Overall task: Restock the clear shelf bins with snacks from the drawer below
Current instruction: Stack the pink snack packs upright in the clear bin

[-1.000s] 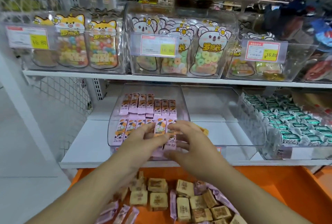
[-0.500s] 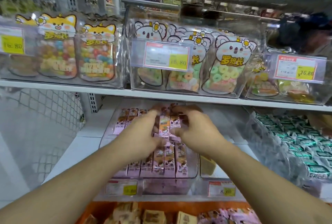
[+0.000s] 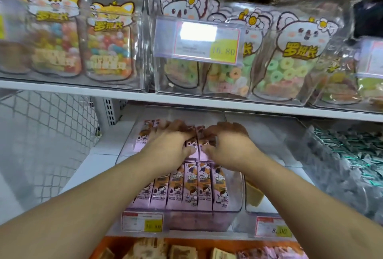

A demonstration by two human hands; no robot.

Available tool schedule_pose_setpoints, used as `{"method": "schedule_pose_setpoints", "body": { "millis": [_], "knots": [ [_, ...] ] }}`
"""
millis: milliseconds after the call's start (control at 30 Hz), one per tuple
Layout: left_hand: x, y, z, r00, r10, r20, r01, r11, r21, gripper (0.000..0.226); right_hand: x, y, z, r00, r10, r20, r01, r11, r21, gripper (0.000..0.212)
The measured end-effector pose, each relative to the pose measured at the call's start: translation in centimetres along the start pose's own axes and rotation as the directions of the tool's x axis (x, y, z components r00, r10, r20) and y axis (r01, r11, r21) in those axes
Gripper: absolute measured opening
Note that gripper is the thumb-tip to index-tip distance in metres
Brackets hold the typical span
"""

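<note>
Now both hands are deep in the clear bin (image 3: 236,196) on the lower shelf, under the shelf board that carries the koala candy bags (image 3: 298,59). Left hand (image 3: 172,144) and right hand (image 3: 228,144) sit side by side over the back row of pink snack packs (image 3: 196,144), thumbs against the near ends of two packs, fingers curled over the tops. Grip on both sides looks clamped on the packs (fingertips are blurred and in shadow, so how far they wrap is unclear). Front row of packs (image 3: 194,184) stands upright, tight against the bin's front wall.

Orange drawer (image 3: 207,244) below is open; tan wrapped squares (image 3: 145,248) and more pink packs (image 3: 275,253) lie loose in it. Neighbouring clear bin (image 3: 290,155) to the right holds little more than one yellowish item (image 3: 253,194).

Risks, as I judge them:
- Pushing the back row hard could tip the packs or ride them up over one another, since the wrappers look slick.
- Knuckles are close under the upper shelf board; a quick lift could knock it.
- Withdrawing the forearms carelessly could drag the front row over.
</note>
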State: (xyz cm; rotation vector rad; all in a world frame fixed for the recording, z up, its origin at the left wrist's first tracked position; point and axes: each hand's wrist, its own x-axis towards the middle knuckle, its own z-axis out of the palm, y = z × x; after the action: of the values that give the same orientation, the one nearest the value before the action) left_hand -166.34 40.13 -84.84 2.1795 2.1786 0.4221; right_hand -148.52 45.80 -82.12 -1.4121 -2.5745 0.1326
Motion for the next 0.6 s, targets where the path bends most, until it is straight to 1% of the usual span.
{"method": "schedule_pose_setpoints", "body": {
  "millis": [67,100,200,333,467,600],
  "knots": [
    [0.2,-0.2,0.5,1.0,0.005,-0.004,-0.005,1.0,0.008,0.043,0.1,0.2,0.2,0.997,0.012,0.078,-0.011,1.0,-0.016,0.051],
    [0.3,-0.2,0.7,1.0,0.004,-0.004,-0.004,1.0,0.006,0.043,0.2,0.3,0.4,0.995,0.006,0.101,-0.003,1.0,-0.028,0.056],
    [0.4,0.0,0.9,1.0,-0.014,-0.014,0.014,1.0,-0.005,0.044,0.5,0.4,0.6,0.995,-0.014,0.101,0.022,0.997,-0.079,0.057],
    [0.3,0.1,1.1,0.998,0.009,-0.062,-0.012,0.999,-0.041,0.05,0.4,0.4,0.4,0.989,0.065,0.134,-0.05,0.993,-0.111,0.066],
    [0.0,-0.2,1.5,1.0,0.023,-0.01,-0.024,0.998,-0.055,0.061,0.5,0.4,0.5,0.981,0.105,0.163,-0.087,0.989,-0.116,0.068],
    [-0.8,-0.2,1.5,1.0,0.013,0.011,-0.012,0.998,-0.069,0.063,0.3,0.4,0.4,0.986,0.09,0.141,-0.08,0.994,-0.073,0.068]
  ]
}}
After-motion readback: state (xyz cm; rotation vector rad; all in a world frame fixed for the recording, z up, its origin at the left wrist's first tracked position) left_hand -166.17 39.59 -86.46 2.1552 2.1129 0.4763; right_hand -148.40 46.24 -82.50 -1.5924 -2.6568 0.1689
